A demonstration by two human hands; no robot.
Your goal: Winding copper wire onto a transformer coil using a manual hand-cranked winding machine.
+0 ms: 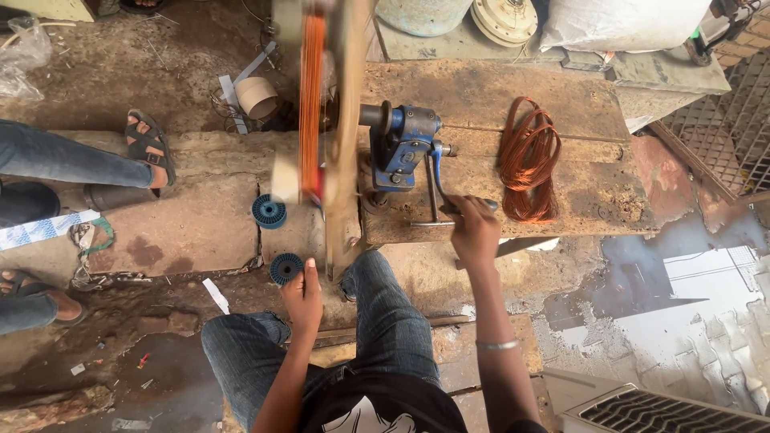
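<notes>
Two blue spools (269,211), one wire coil (528,158)

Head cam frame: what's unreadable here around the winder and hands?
- Spinning wooden frame with copper wire: motion-blurred, turns uncountable; top cut by the frame edge.
- Crank handle: grip hidden inside the right hand.
- Left hand: near the blue spool; contact unclear, wire too thin to see.
- Person at left: cut off by the edge.
</notes>
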